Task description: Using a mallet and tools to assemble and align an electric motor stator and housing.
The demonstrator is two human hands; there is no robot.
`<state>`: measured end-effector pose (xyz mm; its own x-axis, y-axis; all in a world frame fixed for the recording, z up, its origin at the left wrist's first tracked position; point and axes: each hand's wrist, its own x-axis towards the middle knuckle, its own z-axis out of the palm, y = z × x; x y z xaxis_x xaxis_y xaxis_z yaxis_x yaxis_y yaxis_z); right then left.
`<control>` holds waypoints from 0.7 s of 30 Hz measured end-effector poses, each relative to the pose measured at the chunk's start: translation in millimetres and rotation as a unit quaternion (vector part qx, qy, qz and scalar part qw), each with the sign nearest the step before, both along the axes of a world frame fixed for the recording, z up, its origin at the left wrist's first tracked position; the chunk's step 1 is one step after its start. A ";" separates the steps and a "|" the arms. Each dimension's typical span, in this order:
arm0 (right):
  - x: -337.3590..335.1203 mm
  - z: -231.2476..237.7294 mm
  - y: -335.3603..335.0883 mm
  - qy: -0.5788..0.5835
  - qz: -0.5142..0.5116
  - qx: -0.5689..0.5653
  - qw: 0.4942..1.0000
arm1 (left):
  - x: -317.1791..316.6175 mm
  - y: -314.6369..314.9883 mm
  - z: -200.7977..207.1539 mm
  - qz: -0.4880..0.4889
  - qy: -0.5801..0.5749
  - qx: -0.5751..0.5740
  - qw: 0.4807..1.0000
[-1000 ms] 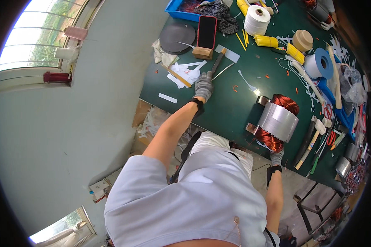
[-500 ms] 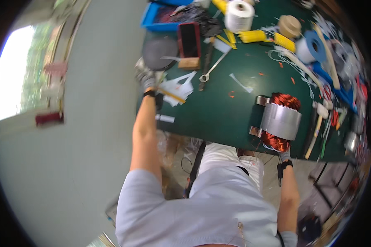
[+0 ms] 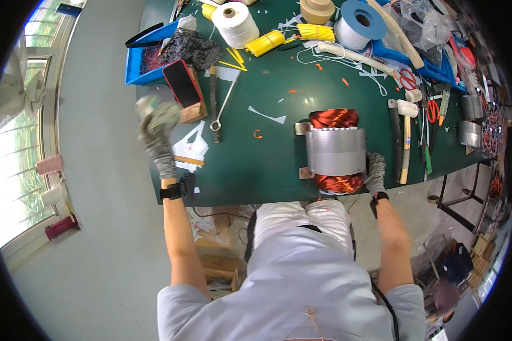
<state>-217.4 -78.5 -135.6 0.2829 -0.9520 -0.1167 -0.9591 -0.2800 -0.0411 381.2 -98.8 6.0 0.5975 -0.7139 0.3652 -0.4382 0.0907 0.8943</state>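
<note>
A broad, silver metal cylinder [image 3: 335, 152] with a smooth, satin surface lies on its side on the dark green tabletop [image 3: 261, 170], right of the middle and near the front edge. Thick, glossy bundles of reddish copper wire [image 3: 334, 118] bulge in rounded loops from its far and near ends, and two small, squared, brownish blocks [image 3: 302, 129] show along its left side. The right hand [image 3: 375, 173], in a grey knitted glove, is against the cylinder's lower right side; its fingertips are hidden, so I cannot tell its grip. At the tabletop's left edge, the similarly gloved left hand [image 3: 160, 122] is closed on a crumpled, pale, soft cloth [image 3: 147, 103], somewhat blurred. Thin, angular white paper scraps [image 3: 197, 145] lie near that edge.
</note>
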 end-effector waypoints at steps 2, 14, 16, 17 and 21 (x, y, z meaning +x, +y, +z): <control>-7.1 18.8 -10.6 -0.131 -0.070 -0.077 0.986 | -83.4 -44.1 2.8 -0.165 -0.028 0.013 0.986; -18.9 2.4 -25.7 -0.054 -0.284 -0.064 0.955 | -362.2 -234.4 -62.9 -0.606 -0.533 0.195 0.557; -16.1 0.2 -27.9 -0.005 -0.311 -0.045 0.949 | -353.8 -231.8 -70.5 -0.537 -0.498 0.247 0.635; -14.5 2.1 -31.0 -0.010 -0.310 -0.042 0.950 | -336.5 -226.6 -105.7 -0.445 -0.571 0.125 0.679; -19.4 -5.1 -28.0 -0.039 -0.279 -0.067 0.957 | -311.2 -184.8 -89.7 -0.356 -0.503 0.405 0.676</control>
